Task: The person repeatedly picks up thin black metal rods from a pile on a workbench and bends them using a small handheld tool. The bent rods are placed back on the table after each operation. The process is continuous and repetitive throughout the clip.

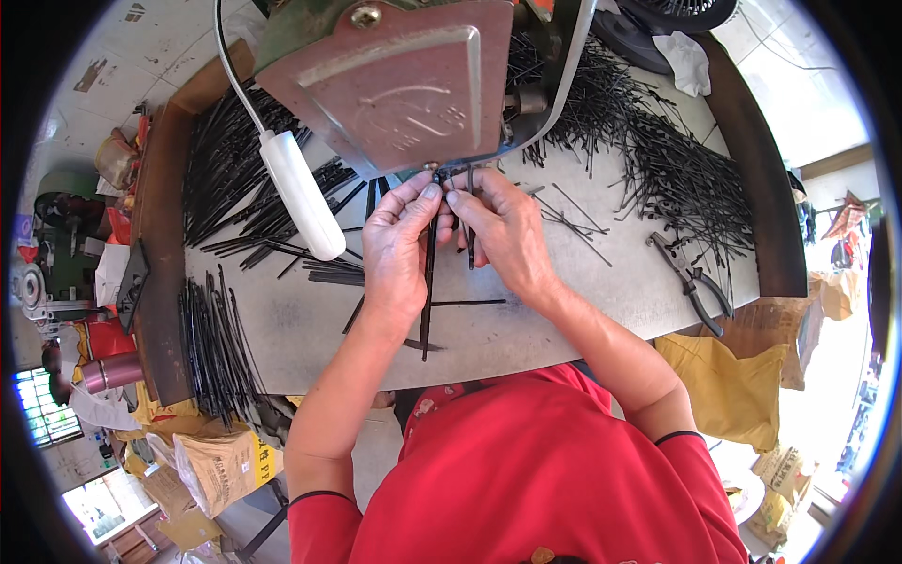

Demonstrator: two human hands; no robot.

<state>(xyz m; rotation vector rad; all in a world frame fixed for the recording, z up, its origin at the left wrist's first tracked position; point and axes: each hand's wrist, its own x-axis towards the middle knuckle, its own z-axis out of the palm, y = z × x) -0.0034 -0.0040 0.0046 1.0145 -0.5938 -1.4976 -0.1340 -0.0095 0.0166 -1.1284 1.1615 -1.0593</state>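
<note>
Close together at the lower edge of a machine with a reddish-brown metal cover [399,103], both my hands have their fingertips pinched. My left hand [395,249] is closed on a thin black rod [429,301], which points down toward me over the table. My right hand [512,230] is closed on another black rod [471,246], its lower end showing below the fingers. The rods' upper ends meet the machine's underside, where fingers and cover partly hide them. Between my forearms a loose black rod [470,303] lies crosswise on the grey tabletop [564,329].
A white tube lamp [303,197] hangs left of my hands. Black rods pile up at the left [235,174] and right [667,160], with a bundle [216,348] at the front left. Pliers [691,277] lie on the right. Raised brown edges [775,216] bound the table.
</note>
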